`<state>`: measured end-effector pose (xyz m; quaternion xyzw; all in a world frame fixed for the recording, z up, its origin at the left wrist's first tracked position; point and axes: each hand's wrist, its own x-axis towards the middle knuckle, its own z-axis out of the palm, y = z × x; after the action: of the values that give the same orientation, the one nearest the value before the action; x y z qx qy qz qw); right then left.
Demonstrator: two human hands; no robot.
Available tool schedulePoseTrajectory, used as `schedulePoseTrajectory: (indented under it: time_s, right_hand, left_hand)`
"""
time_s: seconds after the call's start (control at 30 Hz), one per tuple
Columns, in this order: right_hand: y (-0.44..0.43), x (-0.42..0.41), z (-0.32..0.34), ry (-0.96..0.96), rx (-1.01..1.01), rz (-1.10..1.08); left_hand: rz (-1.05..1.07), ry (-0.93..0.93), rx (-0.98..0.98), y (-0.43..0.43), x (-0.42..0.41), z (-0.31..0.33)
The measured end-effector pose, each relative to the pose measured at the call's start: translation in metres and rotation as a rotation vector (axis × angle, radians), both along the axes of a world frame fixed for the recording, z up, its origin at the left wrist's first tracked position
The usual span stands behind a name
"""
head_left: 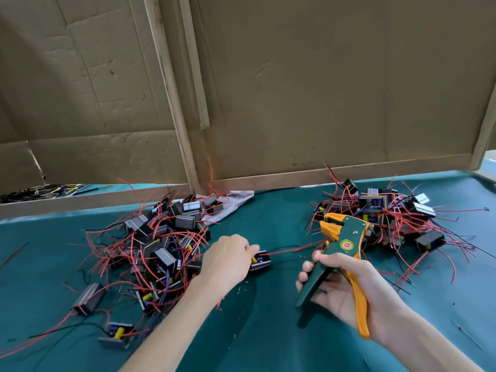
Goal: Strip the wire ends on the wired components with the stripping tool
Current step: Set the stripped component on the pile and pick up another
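Stripping tool (346, 245) upright in right hand (338, 289), left hand (228, 256) pinching component (261, 261)

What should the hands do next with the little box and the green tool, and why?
Probably feed the red wire into the orange mouth of the stripping tool. The left hand grips a component whose wire points at the tool, and the right hand holds its handles spread.

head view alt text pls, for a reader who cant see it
A person's right hand holds a green and orange stripping tool, while the left hand holds a wired component on a teal table, its red wire running toward the tool's head. A left pile and a right pile of such components flank them.
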<state>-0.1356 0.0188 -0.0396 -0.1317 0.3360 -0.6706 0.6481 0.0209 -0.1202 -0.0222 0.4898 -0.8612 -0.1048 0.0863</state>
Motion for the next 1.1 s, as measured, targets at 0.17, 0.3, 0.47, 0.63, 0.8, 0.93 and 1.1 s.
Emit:
schedulePoseTrajectory:
  time_s: [0.17,0.3,0.47,0.63,0.8,0.93,1.1]
  right_hand:
    - [0.006,0.002,0.009,0.016,-0.035,-0.015]
    - [0.006,0.002,0.008,0.019,-0.043,-0.006]
    - [0.001,0.001,0.000,0.034,-0.010,0.035]
    - [0.003,-0.001,-0.003,0.087,-0.032,0.125]
    - [0.005,-0.001,-0.004,0.152,-0.049,0.197]
    - [0.007,0.001,-0.002,0.201,-0.079,0.236]
    - [0.007,0.002,0.000,0.221,-0.100,0.256]
  left_hand:
    - [-0.213,0.095,-0.118,0.000,-0.003,0.006]
    - [-0.202,0.277,0.001,0.003,-0.007,-0.002]
    - [-0.198,0.616,0.220,0.001,-0.008,-0.004]
    - [-0.244,0.976,0.414,0.004,-0.008,0.007]
    - [-0.274,1.120,0.392,0.011,-0.007,0.026]
    - [-0.318,1.175,0.438,0.015,-0.006,0.035]
    - [-0.329,1.175,0.482,0.018,-0.006,0.036]
